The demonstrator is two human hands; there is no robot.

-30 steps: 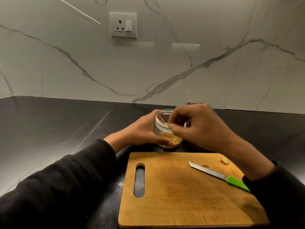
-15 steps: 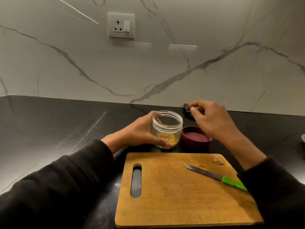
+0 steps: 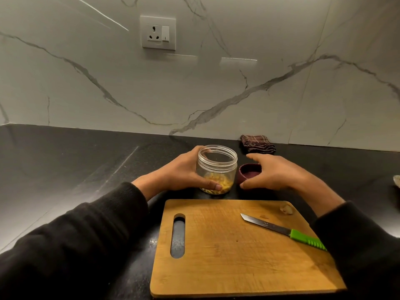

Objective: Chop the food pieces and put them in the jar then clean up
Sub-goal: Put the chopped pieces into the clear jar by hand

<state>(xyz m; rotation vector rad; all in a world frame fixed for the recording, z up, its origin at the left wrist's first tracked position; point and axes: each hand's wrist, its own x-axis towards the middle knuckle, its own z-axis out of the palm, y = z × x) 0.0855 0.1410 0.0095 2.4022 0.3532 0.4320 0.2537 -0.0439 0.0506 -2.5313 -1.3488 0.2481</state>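
The jar stands open on the dark tabletop, just behind the chopping board, with a shallow heap of yellow chopped pieces in its bottom. The left hand has its grip wrapped round the jar's side, thumb across the front near the base. Right beside it sits the maroon lid, upside down, and the right hand is spread wide over it, fingers curving toward its rim; I cannot tell whether they touch it yet. The risk, I'd say, is a careless grab: the lid is so close to the jar that a nudge could knock the open jar or skid the lid away. It also needs flipping before it will screw on, and could slip mid-turn. One pale scrap lies on the board's far corner, easily forgotten. The knife lies near the right sleeve, which could catch the green handle. A folded cloth waits by the wall.
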